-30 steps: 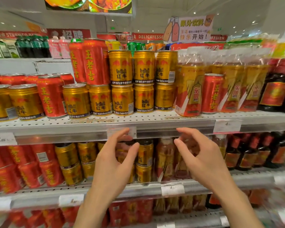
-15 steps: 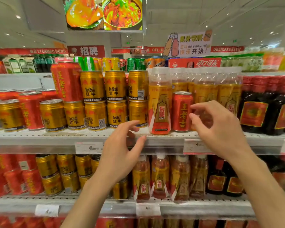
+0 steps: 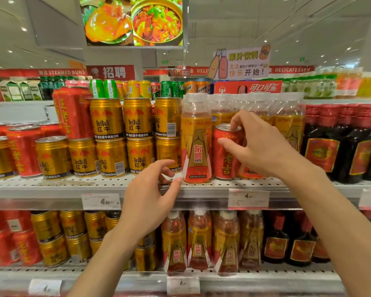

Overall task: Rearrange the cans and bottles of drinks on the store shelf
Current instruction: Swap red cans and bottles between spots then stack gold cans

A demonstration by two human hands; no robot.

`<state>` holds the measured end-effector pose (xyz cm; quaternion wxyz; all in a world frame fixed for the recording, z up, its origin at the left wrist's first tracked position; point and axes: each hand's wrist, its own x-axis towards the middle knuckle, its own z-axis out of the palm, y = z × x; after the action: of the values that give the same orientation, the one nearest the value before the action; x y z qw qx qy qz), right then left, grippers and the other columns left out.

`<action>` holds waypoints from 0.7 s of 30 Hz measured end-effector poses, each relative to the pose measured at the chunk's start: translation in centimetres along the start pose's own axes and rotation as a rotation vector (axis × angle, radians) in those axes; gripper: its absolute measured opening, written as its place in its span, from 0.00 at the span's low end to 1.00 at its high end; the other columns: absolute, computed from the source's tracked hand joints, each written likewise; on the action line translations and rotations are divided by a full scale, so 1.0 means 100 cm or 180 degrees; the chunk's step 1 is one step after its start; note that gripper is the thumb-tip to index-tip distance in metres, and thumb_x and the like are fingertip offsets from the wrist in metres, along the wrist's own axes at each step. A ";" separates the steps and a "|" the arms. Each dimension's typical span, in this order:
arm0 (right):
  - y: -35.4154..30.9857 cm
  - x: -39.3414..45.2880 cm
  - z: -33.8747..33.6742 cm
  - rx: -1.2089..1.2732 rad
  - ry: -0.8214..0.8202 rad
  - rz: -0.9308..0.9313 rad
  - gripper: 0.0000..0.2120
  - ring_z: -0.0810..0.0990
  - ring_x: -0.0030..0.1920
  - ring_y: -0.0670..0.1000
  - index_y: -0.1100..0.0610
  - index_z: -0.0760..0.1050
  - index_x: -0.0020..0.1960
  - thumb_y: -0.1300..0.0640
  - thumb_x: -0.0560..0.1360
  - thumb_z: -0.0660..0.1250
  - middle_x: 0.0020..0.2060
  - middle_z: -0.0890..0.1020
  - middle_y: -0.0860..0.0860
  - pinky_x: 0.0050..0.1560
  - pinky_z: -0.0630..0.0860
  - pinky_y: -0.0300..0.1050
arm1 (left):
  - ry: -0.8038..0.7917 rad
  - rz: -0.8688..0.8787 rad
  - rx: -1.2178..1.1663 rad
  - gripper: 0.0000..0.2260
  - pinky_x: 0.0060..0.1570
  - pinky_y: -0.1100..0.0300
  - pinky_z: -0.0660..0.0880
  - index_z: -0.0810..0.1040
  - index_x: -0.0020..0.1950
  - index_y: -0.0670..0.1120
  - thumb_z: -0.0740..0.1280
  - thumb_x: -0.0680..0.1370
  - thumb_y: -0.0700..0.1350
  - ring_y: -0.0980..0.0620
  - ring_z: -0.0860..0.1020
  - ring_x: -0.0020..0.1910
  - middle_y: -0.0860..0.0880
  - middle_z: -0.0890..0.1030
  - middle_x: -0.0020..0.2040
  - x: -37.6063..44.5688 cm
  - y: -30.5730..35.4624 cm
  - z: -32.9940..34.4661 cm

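Note:
A lone red can [image 3: 223, 166] stands on the upper shelf [image 3: 51, 185] among the yellow-labelled bottles [image 3: 196, 146], out of line with the other red cans [image 3: 23, 153] far to the left. My right hand [image 3: 263, 146] is around it, the thumb on its front and the fingertips on its top rim. My left hand [image 3: 150, 196] hovers open at the shelf's front edge, just below the stacked gold cans [image 3: 137, 125], and holds nothing.
Tall red cans [image 3: 73, 112] stand left of the gold stack. Dark bottles with red labels [image 3: 341, 144] fill the right end. The lower shelf [image 3: 266, 275] carries more gold cans, yellow bottles and dark bottles. Price tags [image 3: 247, 198] hang on the shelf rail.
My view has risen and shifted right. My right hand went up from below the shelf rail to the lone red can and closed on it. My left hand rose to the shelf edge.

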<state>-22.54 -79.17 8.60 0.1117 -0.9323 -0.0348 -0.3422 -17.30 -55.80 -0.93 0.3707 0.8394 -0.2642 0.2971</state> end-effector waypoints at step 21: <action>0.016 -0.011 -0.020 0.1029 0.0022 0.0215 0.17 0.79 0.38 0.50 0.47 0.68 0.48 0.37 0.72 0.71 0.48 0.78 0.44 0.42 0.81 0.56 | -0.0131 0.0073 -0.0748 0.19 0.42 0.62 0.78 0.73 0.66 0.60 0.71 0.76 0.58 0.59 0.78 0.52 0.62 0.77 0.54 -0.003 0.018 0.001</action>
<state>-24.44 -81.20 9.10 0.2719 -0.9016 -0.0577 -0.3315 -18.66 -56.85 -0.33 0.4576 0.7930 -0.3143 0.2510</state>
